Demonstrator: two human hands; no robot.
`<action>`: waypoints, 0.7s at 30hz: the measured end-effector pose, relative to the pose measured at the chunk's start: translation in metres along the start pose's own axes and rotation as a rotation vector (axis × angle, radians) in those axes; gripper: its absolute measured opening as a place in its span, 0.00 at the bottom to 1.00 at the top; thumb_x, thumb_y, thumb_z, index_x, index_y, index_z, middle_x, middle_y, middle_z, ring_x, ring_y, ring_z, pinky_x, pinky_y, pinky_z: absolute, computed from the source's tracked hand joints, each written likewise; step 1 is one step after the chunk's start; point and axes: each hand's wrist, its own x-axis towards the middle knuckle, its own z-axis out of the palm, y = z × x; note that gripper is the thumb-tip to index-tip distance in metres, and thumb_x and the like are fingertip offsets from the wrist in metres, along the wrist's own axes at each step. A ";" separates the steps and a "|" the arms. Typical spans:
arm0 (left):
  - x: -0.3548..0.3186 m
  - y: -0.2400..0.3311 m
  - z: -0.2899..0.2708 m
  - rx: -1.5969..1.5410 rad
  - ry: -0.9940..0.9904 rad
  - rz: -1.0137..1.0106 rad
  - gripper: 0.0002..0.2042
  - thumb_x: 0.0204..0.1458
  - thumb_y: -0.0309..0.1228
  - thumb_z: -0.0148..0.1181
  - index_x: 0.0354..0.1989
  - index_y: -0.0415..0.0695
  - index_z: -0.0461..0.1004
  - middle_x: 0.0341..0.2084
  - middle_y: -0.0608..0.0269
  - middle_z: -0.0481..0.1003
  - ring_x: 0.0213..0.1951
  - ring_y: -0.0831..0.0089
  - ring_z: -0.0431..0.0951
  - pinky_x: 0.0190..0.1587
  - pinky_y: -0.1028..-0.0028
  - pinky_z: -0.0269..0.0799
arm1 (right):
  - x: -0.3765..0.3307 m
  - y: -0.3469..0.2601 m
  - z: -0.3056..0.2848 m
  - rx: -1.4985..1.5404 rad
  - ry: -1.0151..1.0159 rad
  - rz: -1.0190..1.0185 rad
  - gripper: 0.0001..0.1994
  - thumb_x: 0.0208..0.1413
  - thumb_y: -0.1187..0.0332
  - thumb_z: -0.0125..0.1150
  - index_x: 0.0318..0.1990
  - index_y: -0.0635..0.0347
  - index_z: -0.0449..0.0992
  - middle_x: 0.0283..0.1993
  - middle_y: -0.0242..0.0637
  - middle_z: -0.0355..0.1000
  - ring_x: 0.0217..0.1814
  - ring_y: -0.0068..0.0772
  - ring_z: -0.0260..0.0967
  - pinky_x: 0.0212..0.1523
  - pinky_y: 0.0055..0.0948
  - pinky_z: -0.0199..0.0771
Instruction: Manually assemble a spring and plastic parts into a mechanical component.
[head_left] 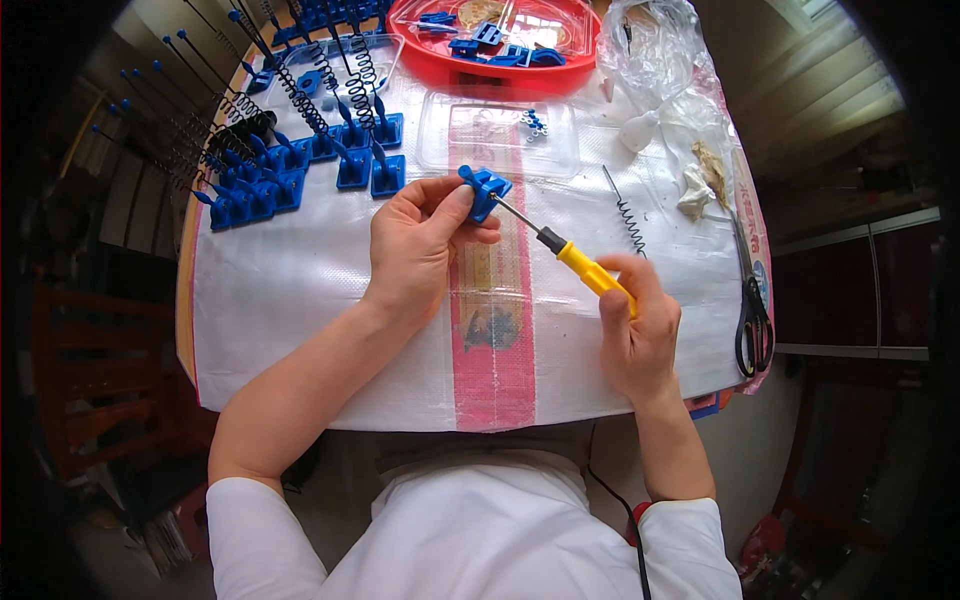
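My left hand (pixel 425 230) pinches a small blue plastic base (pixel 486 192) above the middle of the table, thumb on its near left side. A yellow-handled screwdriver (pixel 590 268) with a black collar is in my right hand (pixel 642 325), its fingers closed round the handle end. The thin metal shaft slants up to the left, and its tip meets the blue base at a small screw-like spot. Whether a screw sits under the tip is too small to tell. To the right of the screwdriver lies a dark coil spring with a straight end (pixel 627 220).
Several finished-looking blue bases with springs and rods (pixel 250 185) stand at the left. A clear plastic lid (pixel 450 135) holds small blue-and-white pieces (pixel 533 124). Behind is a red tray (pixel 560 72) of blue parts. Black scissors (pixel 752 325), a white bulb (pixel 642 131) and clear bags (pixel 655 50) lie right.
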 end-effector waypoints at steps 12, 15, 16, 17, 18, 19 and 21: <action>-0.003 -0.003 0.002 0.074 -0.013 0.034 0.08 0.62 0.24 0.56 0.47 0.35 0.70 0.36 0.54 0.79 0.34 0.70 0.83 0.37 0.75 0.83 | -0.007 -0.003 0.013 0.267 0.269 0.030 0.12 0.61 0.65 0.65 0.42 0.64 0.73 0.21 0.30 0.71 0.20 0.19 0.65 0.22 0.19 0.64; -0.002 -0.001 0.004 0.092 -0.018 0.017 0.08 0.62 0.23 0.56 0.47 0.35 0.70 0.36 0.54 0.79 0.34 0.70 0.83 0.38 0.75 0.83 | -0.009 0.009 0.009 0.201 0.203 0.055 0.14 0.60 0.67 0.65 0.47 0.62 0.68 0.24 0.32 0.70 0.20 0.18 0.63 0.22 0.18 0.63; -0.002 -0.001 0.003 0.096 -0.013 0.022 0.08 0.62 0.23 0.56 0.47 0.34 0.70 0.35 0.54 0.79 0.34 0.70 0.83 0.38 0.75 0.83 | -0.008 0.011 0.001 0.106 0.110 0.032 0.13 0.61 0.66 0.64 0.45 0.62 0.67 0.24 0.32 0.70 0.20 0.17 0.63 0.22 0.18 0.62; -0.003 -0.001 0.003 0.100 -0.007 0.027 0.08 0.62 0.23 0.56 0.47 0.34 0.70 0.35 0.54 0.79 0.34 0.70 0.83 0.38 0.75 0.83 | -0.009 0.008 0.002 0.181 0.148 0.076 0.12 0.61 0.65 0.64 0.43 0.62 0.69 0.23 0.32 0.70 0.20 0.17 0.63 0.22 0.19 0.62; -0.002 -0.002 0.004 0.104 -0.010 0.029 0.08 0.62 0.23 0.56 0.47 0.34 0.70 0.35 0.54 0.79 0.34 0.70 0.83 0.38 0.75 0.83 | -0.005 -0.005 0.002 0.251 0.190 0.123 0.12 0.62 0.65 0.64 0.41 0.63 0.70 0.22 0.32 0.70 0.20 0.18 0.63 0.22 0.20 0.62; -0.002 -0.002 0.005 0.101 -0.006 0.031 0.08 0.62 0.23 0.56 0.47 0.34 0.70 0.35 0.54 0.79 0.34 0.70 0.83 0.38 0.75 0.83 | -0.002 -0.013 0.005 0.325 0.231 0.166 0.11 0.62 0.64 0.63 0.39 0.63 0.71 0.22 0.32 0.69 0.20 0.18 0.63 0.21 0.20 0.62; -0.003 -0.002 0.004 0.096 0.003 0.032 0.08 0.62 0.23 0.56 0.47 0.34 0.70 0.35 0.53 0.79 0.33 0.70 0.83 0.38 0.75 0.83 | -0.005 -0.006 0.013 0.254 0.213 0.130 0.14 0.63 0.60 0.62 0.43 0.63 0.69 0.22 0.32 0.69 0.19 0.18 0.63 0.21 0.21 0.61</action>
